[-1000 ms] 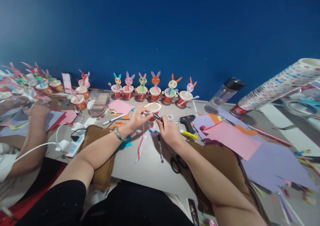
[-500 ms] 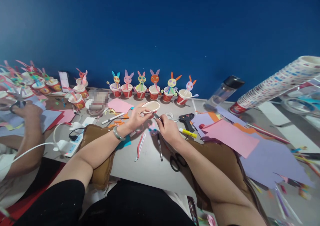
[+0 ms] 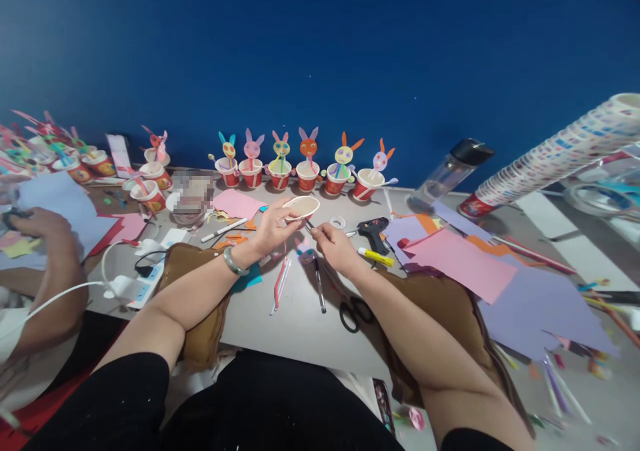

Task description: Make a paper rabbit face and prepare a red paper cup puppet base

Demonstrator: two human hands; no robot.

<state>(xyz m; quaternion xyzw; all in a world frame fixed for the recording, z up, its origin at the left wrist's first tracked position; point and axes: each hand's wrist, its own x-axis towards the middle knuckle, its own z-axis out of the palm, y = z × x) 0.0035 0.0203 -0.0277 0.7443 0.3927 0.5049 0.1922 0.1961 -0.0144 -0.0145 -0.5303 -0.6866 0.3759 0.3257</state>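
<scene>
Left hand (image 3: 275,230): fingers clamped on the paper cup (image 3: 303,206), held tilted above the worktop (image 3: 300,338). Right hand (image 3: 337,248): fingers pinched on a dark slim tool (image 3: 309,225), tip at the cup's near side; contact unclear.

Room: bare patch runs from the near edge up to the straws (image 3: 281,288) and pen (image 3: 320,288). Scissors (image 3: 349,318) bound it on the right. Decorated cups (image 3: 307,176) line the back; glue gun (image 3: 374,233) and yellow marker (image 3: 376,258) crowd the right hand's outer side.

Vs 1 s ago: both holds unchanged, less red cup wall showing. Co-worker's hand (image 3: 40,228) is further left, blue sheet (image 3: 70,204) raised.
</scene>
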